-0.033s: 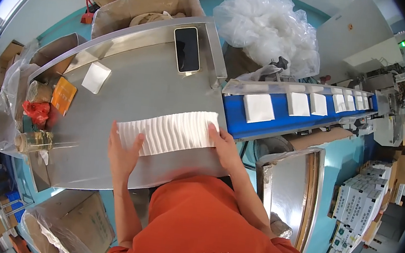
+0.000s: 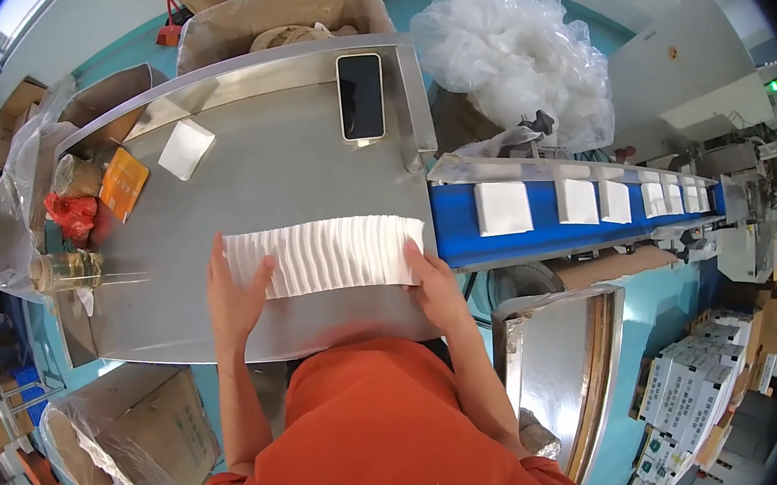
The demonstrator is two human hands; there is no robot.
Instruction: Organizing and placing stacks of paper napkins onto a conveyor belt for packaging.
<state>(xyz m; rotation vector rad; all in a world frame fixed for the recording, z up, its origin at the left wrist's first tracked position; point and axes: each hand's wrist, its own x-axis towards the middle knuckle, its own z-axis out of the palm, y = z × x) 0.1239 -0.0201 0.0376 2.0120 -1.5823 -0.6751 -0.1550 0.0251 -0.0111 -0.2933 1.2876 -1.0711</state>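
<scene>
Left hand [image 2: 234, 294], right hand [image 2: 436, 286] — pressing white packet row [image 2: 325, 254], steel table [image 2: 272, 172]

Dark-screened phone [image 2: 360, 96] lying flat at 12 o'clock on the steel table. Orange flat packet [image 2: 123, 184] at 9 o'clock, red wrapper [image 2: 72, 212] just beside. Stacked white printed cartons [image 2: 683, 401] at 4 o'clock.

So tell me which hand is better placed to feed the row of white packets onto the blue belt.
Right hand: it presses the row of white packets at the end beside the blue belt.
</scene>
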